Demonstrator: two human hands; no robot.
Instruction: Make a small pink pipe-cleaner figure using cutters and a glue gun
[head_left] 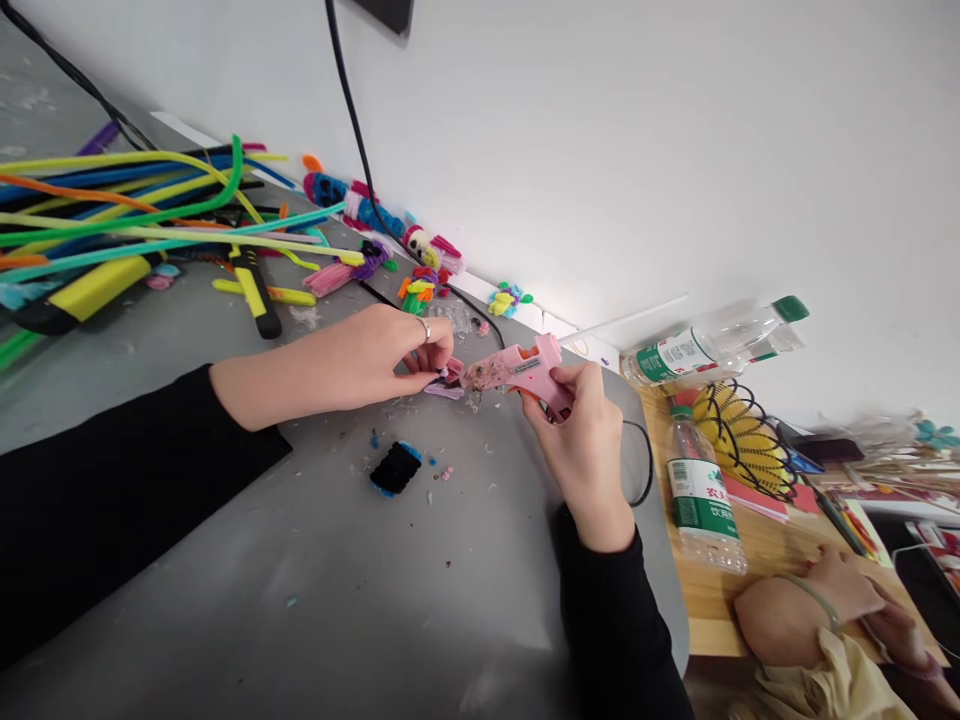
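My right hand (pixel 581 440) is closed around the handle of a pink hot glue gun (pixel 536 368). A clear glue stick (pixel 630 317) juts from its back end. The gun's stained nozzle end points left at my left hand (pixel 382 355). Pinched in those left fingers is a small lilac piece (pixel 444 373), partly hidden by them. Right under the nozzle tip, a pink and lilac fuzzy piece (pixel 448 390) shows; I cannot tell whether the two are joined. Nearer to me on the grey table (pixel 337 600) lies a black and blue fuzzy block (pixel 396 468).
Pipe cleaners (pixel 142 210) in many colours fill the left side, near yellow-black cutters (pixel 253 290). Small pipe-cleaner figures (pixel 420 285) line the wall. At right are water bottles (pixel 705 500), a black wire basket (pixel 742 440) and another person's hands (pixel 840 590).
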